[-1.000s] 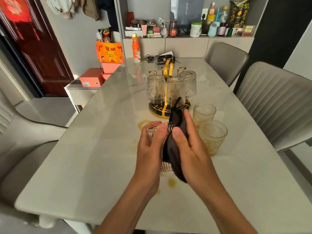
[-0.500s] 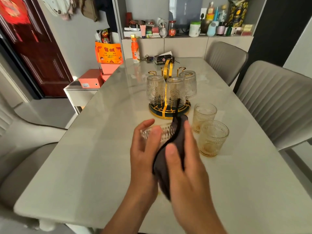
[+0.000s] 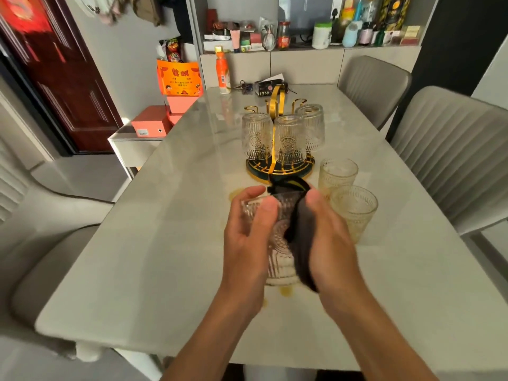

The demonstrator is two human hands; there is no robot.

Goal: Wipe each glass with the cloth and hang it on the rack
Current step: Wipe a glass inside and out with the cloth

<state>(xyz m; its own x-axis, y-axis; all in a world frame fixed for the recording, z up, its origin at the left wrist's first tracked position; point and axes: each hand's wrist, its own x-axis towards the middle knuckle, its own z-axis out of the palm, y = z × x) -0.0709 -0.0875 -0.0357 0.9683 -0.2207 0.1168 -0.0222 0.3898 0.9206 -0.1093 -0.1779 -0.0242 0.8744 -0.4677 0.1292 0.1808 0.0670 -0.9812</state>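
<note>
We see the left hand [image 3: 248,243] gripping the clear embossed glass tumbler [image 3: 277,240] between both hands, the right hand [image 3: 330,243] pressing the dark cloth [image 3: 299,235] around its right side.

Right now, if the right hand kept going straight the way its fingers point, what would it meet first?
The right hand, holding the dark cloth against the glass, points away toward the rack. Its round base looks first in line, though depth is hard to judge; the two standing glasses sit just to the right.

The rack [image 3: 280,166] stands mid-frame on the table [image 3: 137,257], three glasses [image 3: 288,141] hanging on it. Two glasses [image 3: 346,193] stand right of it; a bottle [image 3: 222,72] sits above, at the table's far edge.
</note>
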